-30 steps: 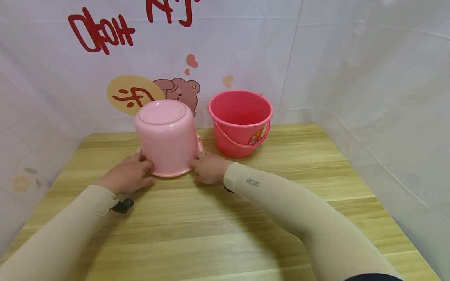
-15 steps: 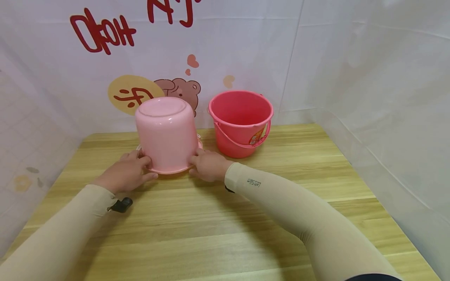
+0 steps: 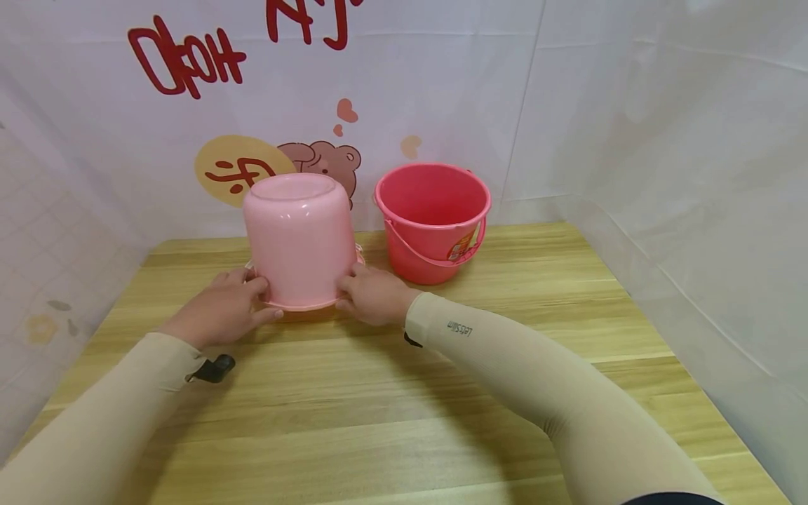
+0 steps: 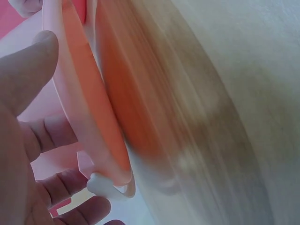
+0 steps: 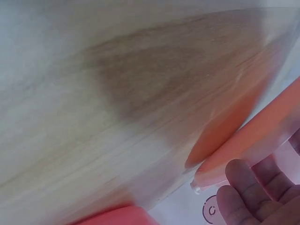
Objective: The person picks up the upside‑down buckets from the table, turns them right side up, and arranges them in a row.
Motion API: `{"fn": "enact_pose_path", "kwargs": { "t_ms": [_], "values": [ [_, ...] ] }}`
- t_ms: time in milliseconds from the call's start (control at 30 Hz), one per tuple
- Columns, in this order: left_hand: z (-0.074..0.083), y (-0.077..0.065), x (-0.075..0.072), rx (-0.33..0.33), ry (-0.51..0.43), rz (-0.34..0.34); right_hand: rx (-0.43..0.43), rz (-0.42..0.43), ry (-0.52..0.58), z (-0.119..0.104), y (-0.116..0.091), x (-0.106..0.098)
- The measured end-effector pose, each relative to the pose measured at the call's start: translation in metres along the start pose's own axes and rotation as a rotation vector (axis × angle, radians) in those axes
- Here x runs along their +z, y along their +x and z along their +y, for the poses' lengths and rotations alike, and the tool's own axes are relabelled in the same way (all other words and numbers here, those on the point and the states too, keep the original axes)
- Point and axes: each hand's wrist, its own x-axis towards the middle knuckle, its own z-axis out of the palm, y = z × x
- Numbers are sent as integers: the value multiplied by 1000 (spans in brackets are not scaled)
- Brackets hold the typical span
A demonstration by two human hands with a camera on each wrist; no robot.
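A light pink bucket [image 3: 301, 245] stands upside down near the back of the table, base up, between my two hands. Its front rim is lifted a little; in the left wrist view a gap shows between the rim [image 4: 96, 112] and the tabletop. My left hand [image 3: 221, 305] grips the rim at the left, thumb in front, fingers against the outer wall. On the right side, my right hand [image 3: 376, 294] holds the same rim, its thumb partly hidden. A white handle fitting [image 4: 104, 185] shows by the left fingers.
A darker pink bucket [image 3: 432, 238] stands upright to the right of the light one, its handle [image 3: 442, 261] hanging down in front. Behind the wooden table [image 3: 379, 407] hangs a white printed cloth [image 3: 442, 84], with white sheeting at both sides.
The light pink bucket's front rim has risen slightly and its base tilts back, showing less of its top. Both hands have moved up a little with it. The darker bucket stays put.
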Motion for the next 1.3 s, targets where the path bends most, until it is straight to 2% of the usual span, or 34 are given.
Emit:
{"fn": "enact_pose_path", "kwargs": {
  "t_ms": [233, 467, 700, 967, 1300],
  "values": [
    [2, -2, -6, -3, -2, 8, -8, 40, 28, 0, -2, -3],
    [6, -7, -12, -2, -22, 19, 3, 34, 94, 1, -4, -10],
    [8, -11, -17, 7, -42, 44, -4, 59, 84, -1, -7, -16],
    [13, -13, -24, 25, -19, 101, 8, 76, 81, -6, -11, -23],
    [18, -15, -33, 12, -24, 127, -2, 101, 109, -5, -14, -28]
  ]
}}
